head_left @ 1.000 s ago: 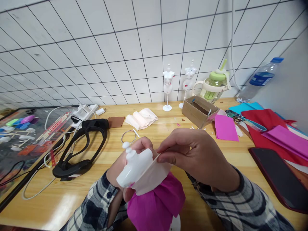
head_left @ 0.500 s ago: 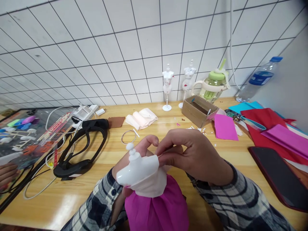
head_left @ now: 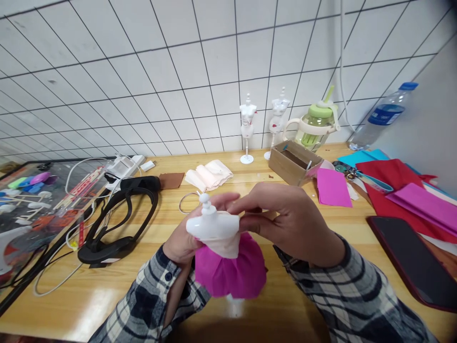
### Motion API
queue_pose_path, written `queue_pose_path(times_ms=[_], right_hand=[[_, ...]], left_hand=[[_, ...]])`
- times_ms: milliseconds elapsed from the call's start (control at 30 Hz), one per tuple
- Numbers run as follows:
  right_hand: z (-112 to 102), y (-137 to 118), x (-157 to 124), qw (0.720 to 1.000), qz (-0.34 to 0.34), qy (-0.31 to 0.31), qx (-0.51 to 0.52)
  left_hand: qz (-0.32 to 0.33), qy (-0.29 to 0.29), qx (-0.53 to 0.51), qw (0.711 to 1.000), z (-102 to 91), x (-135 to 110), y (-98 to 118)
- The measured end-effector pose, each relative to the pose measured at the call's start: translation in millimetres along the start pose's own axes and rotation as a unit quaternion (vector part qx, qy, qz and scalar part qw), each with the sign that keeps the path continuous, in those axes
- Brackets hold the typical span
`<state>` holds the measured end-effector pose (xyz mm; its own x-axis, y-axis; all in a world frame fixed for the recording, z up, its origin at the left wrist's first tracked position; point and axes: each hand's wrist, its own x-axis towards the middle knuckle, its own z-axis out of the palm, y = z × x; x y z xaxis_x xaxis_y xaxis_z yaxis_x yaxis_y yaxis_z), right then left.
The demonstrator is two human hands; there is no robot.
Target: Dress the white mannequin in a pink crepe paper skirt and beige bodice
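A small white dress-form mannequin [head_left: 213, 225] is in front of me, leaning slightly. Pale cloth [head_left: 226, 245] wraps its chest, above a puffed magenta skirt [head_left: 230, 274]. My left hand [head_left: 181, 242] closes around the mannequin from behind and the left, with part of its fingers hidden. At the mannequin's right shoulder side, my right hand [head_left: 291, 219] has thumb and fingers pinched together at the upper edge of the pale cloth. The bit of cloth between those fingertips is mostly covered.
Two white mannequins [head_left: 247, 126] stand by the tiled wall, beside a cardboard box [head_left: 294, 164] and green-lidded cup [head_left: 316, 124]. Pale cloth [head_left: 210, 175] and a wire ring [head_left: 185, 204] lie behind my hands. A black headset strap [head_left: 107, 252] is left; a phone [head_left: 410, 262] is right.
The mannequin has turned more upright and moved slightly back, showing the skirt's lower edge. Both hands stay on it. At far left, another person's hand has left view.
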<state>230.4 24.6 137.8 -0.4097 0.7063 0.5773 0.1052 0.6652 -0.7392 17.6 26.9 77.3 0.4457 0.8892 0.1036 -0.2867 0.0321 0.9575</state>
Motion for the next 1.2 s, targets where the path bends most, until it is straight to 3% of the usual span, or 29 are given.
queue_pose_path(times_ms=[167, 367, 567, 800, 900, 1033, 1200], right_hand=[[-3.4, 3.5, 0.1, 0.995, 0.003, 0.019, -0.096], [3.2, 1.6, -0.1, 0.99, 0.021, 0.016, -0.135], [7.4, 0.9, -1.2, 0.994, -0.002, 0.004, -0.113], [0.9, -1.3, -1.1, 0.998, 0.025, -0.045, -0.036], [1.1, -4.3, -0.9, 0.998, 0.026, -0.051, 0.001], [2.8, -5.3, -0.1, 0.998, 0.037, -0.049, 0.024], [5.5, -1.2, 0.4, 0.999, 0.036, -0.022, 0.002]], left_hand=[[0.059, 0.072, 0.052, 0.994, -1.4, 1.4, 15.9], [0.032, -0.001, 0.157, 0.987, 9.2, -10.8, 32.3], [0.024, 0.064, 0.243, 0.968, 23.0, -8.9, 44.6], [0.007, 0.041, 0.11, 0.993, 21.6, -10.9, 44.3], [0.027, 0.035, 0.091, 0.995, 24.8, -12.9, 42.4], [0.045, 0.016, -0.009, 0.999, 28.4, -14.4, 41.2], [0.027, -0.056, 0.002, 0.998, 22.9, -13.2, 38.7]])
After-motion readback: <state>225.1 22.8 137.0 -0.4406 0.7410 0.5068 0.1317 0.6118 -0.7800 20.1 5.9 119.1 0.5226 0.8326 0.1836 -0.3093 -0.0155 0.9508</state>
